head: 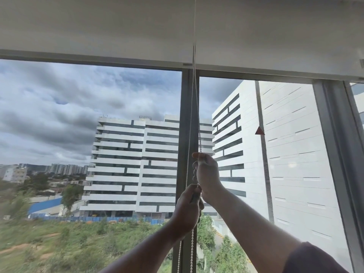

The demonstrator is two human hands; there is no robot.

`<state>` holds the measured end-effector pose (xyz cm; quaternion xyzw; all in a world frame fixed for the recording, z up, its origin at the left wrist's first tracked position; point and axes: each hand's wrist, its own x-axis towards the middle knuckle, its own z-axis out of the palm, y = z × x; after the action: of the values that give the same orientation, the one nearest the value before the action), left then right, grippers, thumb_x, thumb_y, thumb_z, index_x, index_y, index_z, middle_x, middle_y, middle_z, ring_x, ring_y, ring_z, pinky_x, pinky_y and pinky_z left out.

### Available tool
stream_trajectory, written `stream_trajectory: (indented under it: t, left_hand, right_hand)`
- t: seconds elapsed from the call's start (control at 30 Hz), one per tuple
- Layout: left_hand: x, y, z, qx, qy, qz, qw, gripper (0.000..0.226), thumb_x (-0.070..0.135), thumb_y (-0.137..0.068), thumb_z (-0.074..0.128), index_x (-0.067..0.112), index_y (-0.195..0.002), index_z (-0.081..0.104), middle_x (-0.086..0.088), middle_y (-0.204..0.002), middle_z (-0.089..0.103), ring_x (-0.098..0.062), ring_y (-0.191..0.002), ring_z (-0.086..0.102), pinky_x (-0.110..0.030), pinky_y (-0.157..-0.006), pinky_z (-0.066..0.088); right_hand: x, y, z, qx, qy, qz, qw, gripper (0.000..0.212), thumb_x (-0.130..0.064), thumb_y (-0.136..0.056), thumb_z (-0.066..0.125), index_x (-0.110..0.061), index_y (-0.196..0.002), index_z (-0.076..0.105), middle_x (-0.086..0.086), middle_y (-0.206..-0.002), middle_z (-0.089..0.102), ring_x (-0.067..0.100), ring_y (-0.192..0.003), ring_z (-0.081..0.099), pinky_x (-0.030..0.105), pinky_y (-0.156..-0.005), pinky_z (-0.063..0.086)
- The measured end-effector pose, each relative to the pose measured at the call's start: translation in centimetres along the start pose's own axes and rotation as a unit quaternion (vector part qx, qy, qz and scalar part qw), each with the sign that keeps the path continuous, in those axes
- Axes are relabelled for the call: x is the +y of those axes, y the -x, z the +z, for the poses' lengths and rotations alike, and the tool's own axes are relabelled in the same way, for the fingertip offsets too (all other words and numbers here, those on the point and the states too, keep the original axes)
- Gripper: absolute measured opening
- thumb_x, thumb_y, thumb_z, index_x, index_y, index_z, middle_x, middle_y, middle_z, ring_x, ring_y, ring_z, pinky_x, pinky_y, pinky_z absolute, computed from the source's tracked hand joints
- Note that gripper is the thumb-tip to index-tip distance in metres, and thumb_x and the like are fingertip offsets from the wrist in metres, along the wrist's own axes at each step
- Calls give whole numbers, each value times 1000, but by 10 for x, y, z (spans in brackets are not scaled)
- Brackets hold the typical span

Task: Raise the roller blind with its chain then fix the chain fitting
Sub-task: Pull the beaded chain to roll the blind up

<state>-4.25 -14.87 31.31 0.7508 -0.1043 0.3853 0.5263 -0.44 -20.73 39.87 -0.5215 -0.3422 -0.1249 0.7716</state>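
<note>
A white roller blind (98,26) covers the top of the window, its bottom bar at about a quarter of the way down. A white bead chain (194,107) hangs in front of the dark vertical window post (185,115). My right hand (206,174) is closed around one strand of the chain, thumb on top. Just below it, my left hand (187,209) is closed on the same strand, and the chain continues down from it. A second strand hangs free a little to the left. The chain fitting is not in view.
A second blind (275,36) hangs to the right of the chain at nearly the same height. Large glass panes show white office buildings and greenery outside. A grey window frame (334,154) runs down at the right.
</note>
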Motion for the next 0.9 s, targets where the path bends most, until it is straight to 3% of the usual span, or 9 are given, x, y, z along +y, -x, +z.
stream_trajectory:
  t: [0.2,0.43,0.53,0.67,0.77,0.9]
  left_hand:
    - [-4,2,3,-4,16,-4,1000,32,21,-110,33,16,-86,53,3,-61,46,-10,-48,36,-26,-46,31]
    - [-23,7,7,4,-7,-6,1000,29,23,-110,37,19,-89,57,0,-65,49,-8,-47,39,-24,-45,34]
    - [-37,14,9,7,-11,-26,1000,28,24,-110,38,18,-91,59,0,-66,51,-9,-49,41,-25,-47,35]
    - [-64,30,15,18,-1,-56,998,25,18,-109,39,12,-97,60,-1,-66,50,-11,-51,42,-26,-47,35]
    - [-92,46,21,29,-20,-75,997,21,17,-108,40,8,-100,57,-1,-66,50,-12,-55,43,-28,-51,37]
    - [-134,70,29,25,-32,-118,992,19,17,-108,42,13,-94,53,-3,-69,50,-17,-60,43,-33,-54,35]
  right_hand:
    - [5,4,-6,-31,-43,33,998,25,-22,-110,41,-11,-103,63,-2,-60,43,11,-45,31,26,-46,26]
    - [21,12,-20,-43,-7,50,998,25,-23,-108,49,-9,-93,63,6,-66,58,20,-55,51,25,-46,44]
    - [35,17,-30,-58,11,70,996,20,-22,-107,53,-7,-98,62,8,-68,61,21,-55,53,24,-43,45]
    - [57,33,-45,-92,23,84,992,14,-17,-103,60,-4,-107,63,9,-74,62,19,-59,56,26,-53,50]
    - [75,48,-58,-103,41,99,989,23,-10,-97,69,-4,-118,65,11,-85,67,22,-69,62,24,-55,53]
    - [103,65,-73,-120,68,101,985,25,-5,-91,75,-4,-115,67,17,-93,70,26,-74,66,26,-59,56]
